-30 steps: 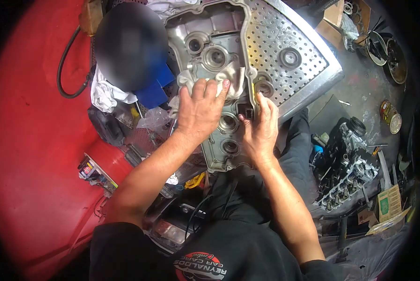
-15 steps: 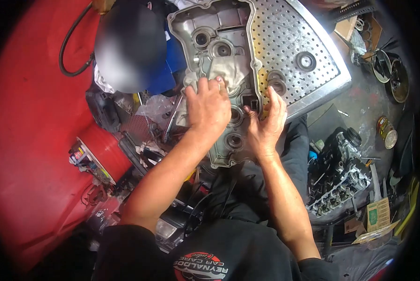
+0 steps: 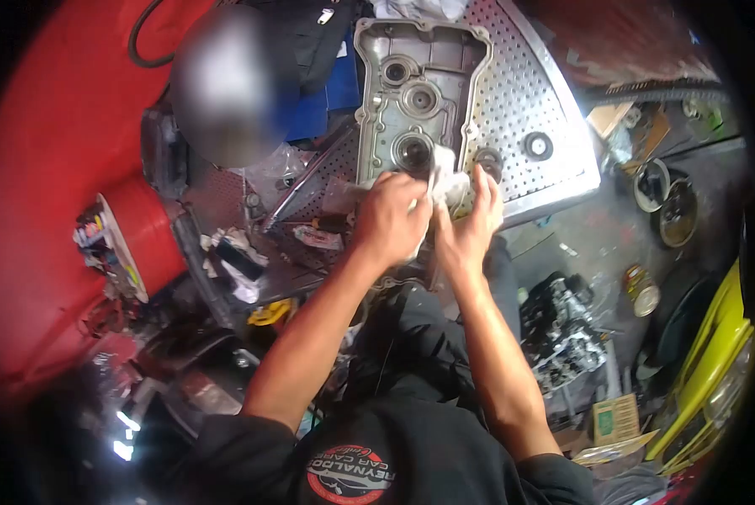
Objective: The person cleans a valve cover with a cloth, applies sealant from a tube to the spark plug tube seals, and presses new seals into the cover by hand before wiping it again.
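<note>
A grey metal valve cover (image 3: 367, 135) lies hollow side up, with round openings in its floor. My left hand (image 3: 392, 220) is closed on a pale rag (image 3: 446, 172) over the near half of the cover. The rag bunches up between my two hands. My right hand (image 3: 471, 231) grips the cover's right edge, thumb inside and fingers outside; the rag hides part of this grip. Just beyond my right fingertips, a dark ring seal (image 3: 488, 160) lies on the perforated metal surface (image 3: 512, 93). Another ring seal (image 3: 539, 146) sits farther right.
A person's blurred head (image 3: 230, 84) is at the upper left, beside a red panel (image 3: 49, 109). Tools and a phone (image 3: 238, 259) lie left of my arms. On the floor at right are an engine part (image 3: 562, 332), a can (image 3: 642, 290) and a cardboard box (image 3: 615, 419).
The rag has come off the middle of the cover, uncovering a round opening, and is bunched nearer my right hand. My left hand moved toward me. The whole view has shifted.
</note>
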Demonstrator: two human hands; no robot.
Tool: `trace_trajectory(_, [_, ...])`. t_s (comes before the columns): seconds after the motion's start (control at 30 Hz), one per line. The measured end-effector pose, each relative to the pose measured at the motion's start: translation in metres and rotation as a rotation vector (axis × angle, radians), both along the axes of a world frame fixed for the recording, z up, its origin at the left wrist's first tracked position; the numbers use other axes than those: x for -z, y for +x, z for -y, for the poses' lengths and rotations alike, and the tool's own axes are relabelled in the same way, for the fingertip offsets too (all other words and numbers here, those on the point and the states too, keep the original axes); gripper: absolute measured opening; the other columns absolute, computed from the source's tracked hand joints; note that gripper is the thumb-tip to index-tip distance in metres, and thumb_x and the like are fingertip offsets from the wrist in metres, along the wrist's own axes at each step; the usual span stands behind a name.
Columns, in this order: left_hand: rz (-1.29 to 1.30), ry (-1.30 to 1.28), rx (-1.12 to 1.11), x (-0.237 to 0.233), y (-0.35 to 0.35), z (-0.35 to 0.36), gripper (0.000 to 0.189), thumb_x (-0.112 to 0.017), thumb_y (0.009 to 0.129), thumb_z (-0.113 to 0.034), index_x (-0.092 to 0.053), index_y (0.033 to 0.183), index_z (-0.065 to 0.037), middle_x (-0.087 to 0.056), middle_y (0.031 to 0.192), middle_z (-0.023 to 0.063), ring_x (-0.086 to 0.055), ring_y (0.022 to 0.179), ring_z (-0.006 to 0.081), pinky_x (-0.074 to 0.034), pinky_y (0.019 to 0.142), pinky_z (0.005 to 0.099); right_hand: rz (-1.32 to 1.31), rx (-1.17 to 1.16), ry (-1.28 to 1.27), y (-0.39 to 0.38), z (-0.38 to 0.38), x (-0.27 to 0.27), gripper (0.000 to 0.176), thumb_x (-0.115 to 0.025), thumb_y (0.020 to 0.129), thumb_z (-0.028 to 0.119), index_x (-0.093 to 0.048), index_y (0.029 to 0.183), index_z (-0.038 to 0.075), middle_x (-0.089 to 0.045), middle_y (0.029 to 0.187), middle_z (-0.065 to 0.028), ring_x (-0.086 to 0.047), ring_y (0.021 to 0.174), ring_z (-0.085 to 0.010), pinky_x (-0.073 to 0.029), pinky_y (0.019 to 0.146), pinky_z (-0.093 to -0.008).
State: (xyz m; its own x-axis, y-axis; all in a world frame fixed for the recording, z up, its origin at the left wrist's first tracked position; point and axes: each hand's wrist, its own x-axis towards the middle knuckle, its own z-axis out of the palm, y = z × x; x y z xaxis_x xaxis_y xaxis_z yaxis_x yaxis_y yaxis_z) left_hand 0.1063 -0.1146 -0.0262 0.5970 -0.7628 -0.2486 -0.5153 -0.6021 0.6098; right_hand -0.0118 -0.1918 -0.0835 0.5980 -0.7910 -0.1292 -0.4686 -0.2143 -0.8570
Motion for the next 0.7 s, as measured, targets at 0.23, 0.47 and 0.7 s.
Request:
trace_trajectory(0.23, [-0.269,-0.28,-0.213,-0.087,-0.1,-0.015,0.051,-0.06,0.091,-0.02,-0.043,0.133,0.002,-0.046,0.118,0.0278,-0.046,0.106,0.0457,-0.035,0.095,0.0572,0.457,0.06,1.33,-0.061,-0.008,-0.11,0.059,-0.032,0.102,0.035,-0.033,0.151,0.002,-0.041,0.151,-0.0153,-0.04,0.14,-0.0281,-0.03,0.117,-0.038])
trace_trajectory(0.47, [-0.15,-0.243,-0.359,-0.093,-0.074,-0.068,0.061,-0.072,0.082,-0.053,-0.065,0.123,-0.008,-0.064,0.121,0.0121,-0.042,0.128,0.0347,-0.03,0.104,0.0558,0.0,-0.273,0.668,-0.041,0.081,-0.108,0.037,-0.057,0.1,0.02,-0.056,0.128,-0.004,-0.069,0.105,-0.0123,-0.067,0.091,-0.0181,-0.055,0.08,-0.0299])
trace_trajectory(0.7, [0.249,-0.044,-0.613,0.05,-0.004,-0.077,0.065,-0.072,0.087,-0.035,-0.05,0.139,-0.003,-0.064,0.103,0.0203,-0.06,0.095,0.039,-0.047,0.085,0.0489,-0.121,-1.089,-0.702,0.101,0.065,-0.05,0.037,-0.064,0.087,0.013,-0.067,0.122,0.022,-0.064,0.112,-0.0048,-0.064,0.096,-0.0257,-0.057,0.078,-0.0407])
